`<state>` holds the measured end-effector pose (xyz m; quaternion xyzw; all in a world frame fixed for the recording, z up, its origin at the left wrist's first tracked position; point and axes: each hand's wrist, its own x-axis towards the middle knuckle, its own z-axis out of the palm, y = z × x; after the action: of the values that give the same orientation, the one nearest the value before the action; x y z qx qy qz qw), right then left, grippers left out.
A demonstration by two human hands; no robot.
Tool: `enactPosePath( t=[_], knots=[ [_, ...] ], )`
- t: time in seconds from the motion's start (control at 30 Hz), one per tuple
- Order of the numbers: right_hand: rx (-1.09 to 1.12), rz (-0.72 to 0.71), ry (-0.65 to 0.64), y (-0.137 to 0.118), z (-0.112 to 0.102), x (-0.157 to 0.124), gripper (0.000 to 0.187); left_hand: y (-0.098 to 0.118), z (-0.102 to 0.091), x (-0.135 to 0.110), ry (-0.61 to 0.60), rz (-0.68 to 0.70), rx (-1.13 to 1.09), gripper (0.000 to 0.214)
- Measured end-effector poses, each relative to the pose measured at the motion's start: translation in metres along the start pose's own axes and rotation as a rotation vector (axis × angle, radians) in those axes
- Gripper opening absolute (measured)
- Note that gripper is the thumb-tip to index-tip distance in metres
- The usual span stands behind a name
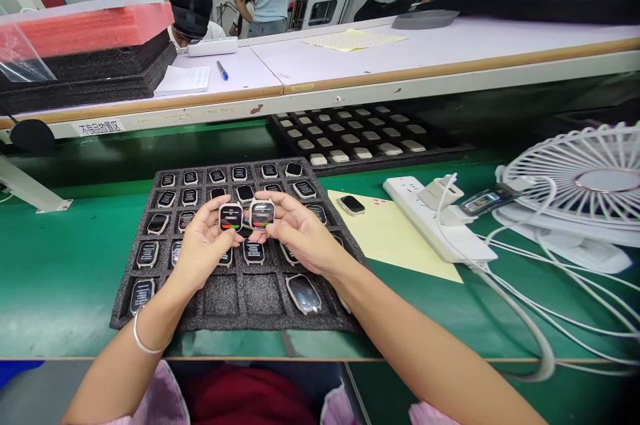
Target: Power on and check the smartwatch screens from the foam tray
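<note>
My left hand [203, 245] grips a smartwatch body [231, 217] with a lit screen, fingers curled round its edges. My right hand [299, 230] pinches a second lit smartwatch body [262, 214] right beside the first, the two almost touching. Both hands hover over a black foam tray [235, 295] whose cells hold several more watch bodies, with some front cells empty. One larger watch body [303, 292] lies in the tray's front row near my right wrist.
A yellow paper sheet [400, 242] with one watch body [353, 204] lies right of the tray. Beyond it are a white power strip [425, 215], cables and a white fan [580, 188]. Another tray of parts [350, 135] sits under the shelf. People work behind the bench.
</note>
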<state>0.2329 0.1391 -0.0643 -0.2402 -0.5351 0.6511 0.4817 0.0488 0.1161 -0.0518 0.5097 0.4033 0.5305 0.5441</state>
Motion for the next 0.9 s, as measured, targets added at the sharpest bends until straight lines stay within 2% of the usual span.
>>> enactPosePath(
  t=[0.3,0.67,0.9],
  knots=[
    [-0.018,0.001,-0.016,0.001,0.0008,0.0001,0.045,0.0014,0.0017,-0.0013,-0.012,-0.005,0.023,0.052],
    [-0.039,0.03,0.005,0.001,-0.002,0.0006,0.033,-0.0006,0.0007,-0.0014,-0.034,-0.017,0.037,0.039],
    [-0.054,0.024,-0.003,-0.0013,-0.0023,-0.0003,0.033,0.0017,0.0001,-0.0026,-0.051,-0.021,0.046,0.04]
  ],
)
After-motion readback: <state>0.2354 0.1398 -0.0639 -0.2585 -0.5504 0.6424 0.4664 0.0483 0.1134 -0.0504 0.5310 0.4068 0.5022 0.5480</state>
